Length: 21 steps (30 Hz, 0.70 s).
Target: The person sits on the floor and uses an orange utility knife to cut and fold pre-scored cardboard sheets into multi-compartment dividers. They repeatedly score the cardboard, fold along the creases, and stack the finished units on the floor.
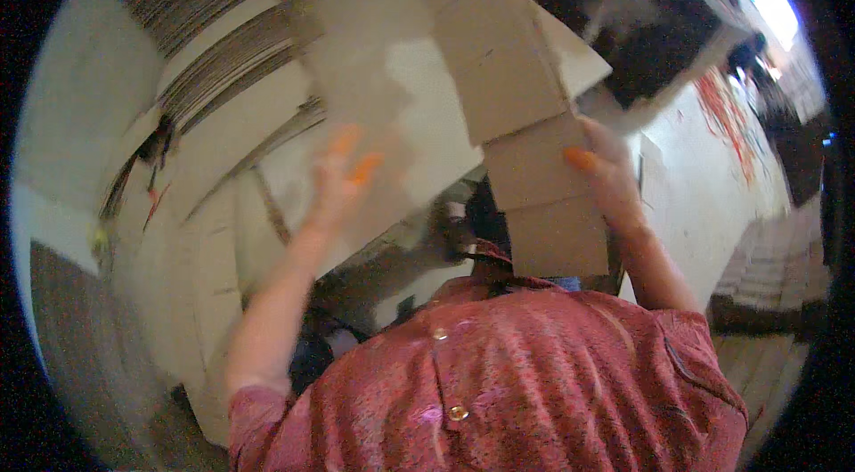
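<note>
Brown cardboard (517, 93) makes a long, matte run of flat panels with stepped edges, stretching from the upper rim down to the front of a reddish, finely patterned shirt (534, 374) with shiny buttons (458, 413). Beneath it I see a smooth, pale table (436, 107), and on the left a stack of thin flat sheets (227, 58), its layered edges bending with my lens. My right hand (613, 176) has its grip on the cardboard's right edge, the orange thumb tip (581, 158) laid over the near face and the forearm coming up from the lower right. My left hand (335, 187) reaches up over the pale surface, fingers spread, grip loose and holding nothing, well apart from the cardboard. Motion smears its orange fingertips (365, 169), and the right hand's other fingers are hidden. I cannot tell whether the panels are one folded piece or several overlapping; their far end is cut off, and the dark object (650, 53) at upper right is too blurred to name
</note>
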### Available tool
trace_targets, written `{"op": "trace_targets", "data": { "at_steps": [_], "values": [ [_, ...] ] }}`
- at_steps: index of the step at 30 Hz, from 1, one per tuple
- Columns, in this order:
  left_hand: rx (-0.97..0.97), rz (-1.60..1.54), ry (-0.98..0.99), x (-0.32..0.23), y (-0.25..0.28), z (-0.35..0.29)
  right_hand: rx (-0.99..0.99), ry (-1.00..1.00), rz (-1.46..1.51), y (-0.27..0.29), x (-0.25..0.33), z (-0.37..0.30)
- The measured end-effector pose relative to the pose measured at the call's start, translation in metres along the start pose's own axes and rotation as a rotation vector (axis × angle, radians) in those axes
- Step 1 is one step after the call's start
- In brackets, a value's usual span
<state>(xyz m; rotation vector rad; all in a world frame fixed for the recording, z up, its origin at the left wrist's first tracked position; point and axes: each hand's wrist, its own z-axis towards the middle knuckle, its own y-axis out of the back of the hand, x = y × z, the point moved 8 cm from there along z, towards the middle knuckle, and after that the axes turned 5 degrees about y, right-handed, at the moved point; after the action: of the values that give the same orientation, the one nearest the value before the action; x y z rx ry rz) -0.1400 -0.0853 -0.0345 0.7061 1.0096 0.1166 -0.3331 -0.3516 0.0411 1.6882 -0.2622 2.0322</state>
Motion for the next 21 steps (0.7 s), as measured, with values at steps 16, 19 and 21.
{"op": "trace_targets", "data": {
  "at_steps": [16, 19, 21],
  "values": [
    [0.061, 1.002, 0.586, 0.171, 0.158, 0.042, -0.193, -0.447, -1.588, 0.255, -0.317, -0.237],
    [-0.127, 1.149, 0.623, 0.182, 0.181, 0.042, -0.043, -1.162, -0.651, 0.268, -0.427, -0.29],
    [-0.152, 0.967, 0.523, 0.191, 0.172, 0.059, -0.012, -1.093, -1.362, 0.249, -0.431, -0.29]
  ]
}}
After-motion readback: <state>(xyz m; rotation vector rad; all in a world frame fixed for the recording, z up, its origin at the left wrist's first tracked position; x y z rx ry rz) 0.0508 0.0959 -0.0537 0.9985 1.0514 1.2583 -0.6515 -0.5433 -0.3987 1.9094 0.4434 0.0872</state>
